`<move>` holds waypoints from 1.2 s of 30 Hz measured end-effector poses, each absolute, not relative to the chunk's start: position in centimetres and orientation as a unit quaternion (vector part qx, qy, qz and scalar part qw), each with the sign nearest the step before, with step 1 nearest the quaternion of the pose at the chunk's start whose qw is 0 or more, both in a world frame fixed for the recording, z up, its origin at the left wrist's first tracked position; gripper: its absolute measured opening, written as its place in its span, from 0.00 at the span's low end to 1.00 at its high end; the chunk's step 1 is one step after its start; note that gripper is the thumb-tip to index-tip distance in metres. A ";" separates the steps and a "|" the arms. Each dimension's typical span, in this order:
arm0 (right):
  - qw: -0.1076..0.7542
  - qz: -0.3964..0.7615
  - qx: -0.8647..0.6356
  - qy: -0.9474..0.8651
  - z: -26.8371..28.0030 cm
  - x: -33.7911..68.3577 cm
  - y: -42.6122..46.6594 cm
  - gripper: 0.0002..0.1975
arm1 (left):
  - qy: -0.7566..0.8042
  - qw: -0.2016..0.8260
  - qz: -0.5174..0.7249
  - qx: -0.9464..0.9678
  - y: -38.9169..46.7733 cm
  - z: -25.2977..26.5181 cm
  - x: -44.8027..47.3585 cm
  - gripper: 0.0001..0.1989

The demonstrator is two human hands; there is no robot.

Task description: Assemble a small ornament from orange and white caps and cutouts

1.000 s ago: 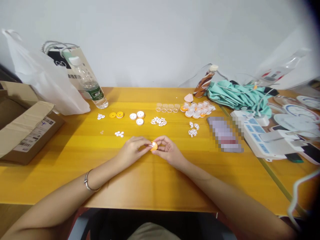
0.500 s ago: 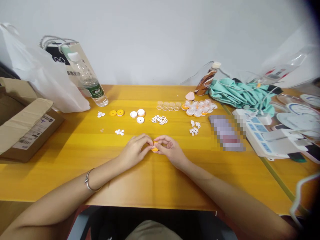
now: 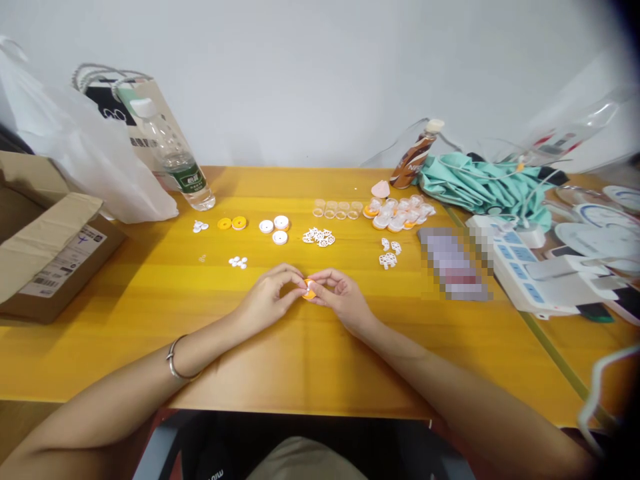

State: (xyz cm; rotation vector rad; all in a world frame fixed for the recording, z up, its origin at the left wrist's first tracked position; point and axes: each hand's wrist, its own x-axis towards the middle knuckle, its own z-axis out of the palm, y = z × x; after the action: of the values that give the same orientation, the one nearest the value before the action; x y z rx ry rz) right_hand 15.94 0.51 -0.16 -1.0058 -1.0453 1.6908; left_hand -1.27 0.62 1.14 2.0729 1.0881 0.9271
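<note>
Between my two hands, just above the table, is a small round orange-and-white plastic piece. My left hand pinches its left side with thumb and fingertips. On the other side my right hand grips it, the thumb lying over its face. Fingers cover much of the piece, so its details are hidden. Beyond the hands lie a pile of white spoked parts, white round discs, orange discs and small white pieces. White fan-shaped parts sit to the right.
Clear cups and a cluster of orange-and-clear assembled pieces stand farther back. A water bottle and cardboard box are left. A blurred phone-like object, power strip, brown bottle and green folded cloth are right.
The orange-and-white piece has tilted slightly in my fingers, and its face shows a little differently. Both hands keep hold in nearly the same place; the camera view has shifted a little.
</note>
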 end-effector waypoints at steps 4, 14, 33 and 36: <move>0.451 0.674 -0.405 -0.422 -0.2 15.8 0.4 0.10 | 0.419 0.308 0.355 0.777 0.5 1.2 -1.2 0.03; 0.459 0.671 -0.406 -0.417 -0.5 15.8 0.4 0.11 | 0.434 0.323 0.357 0.762 0.3 1.0 -0.9 0.03; 0.435 0.681 -0.353 -0.471 -0.7 16.3 1.0 0.17 | 0.450 0.456 0.393 0.660 1.0 0.6 -1.5 0.07; 0.433 0.684 -0.362 -0.463 -0.7 16.4 1.1 0.18 | 0.453 0.452 0.392 0.662 1.1 1.0 -1.5 0.07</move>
State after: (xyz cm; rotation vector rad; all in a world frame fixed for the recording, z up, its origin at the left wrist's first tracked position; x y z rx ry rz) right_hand 16.42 1.08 -0.71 -0.9016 -1.1525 1.7032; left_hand -1.54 1.07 0.95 1.6348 1.1185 0.9677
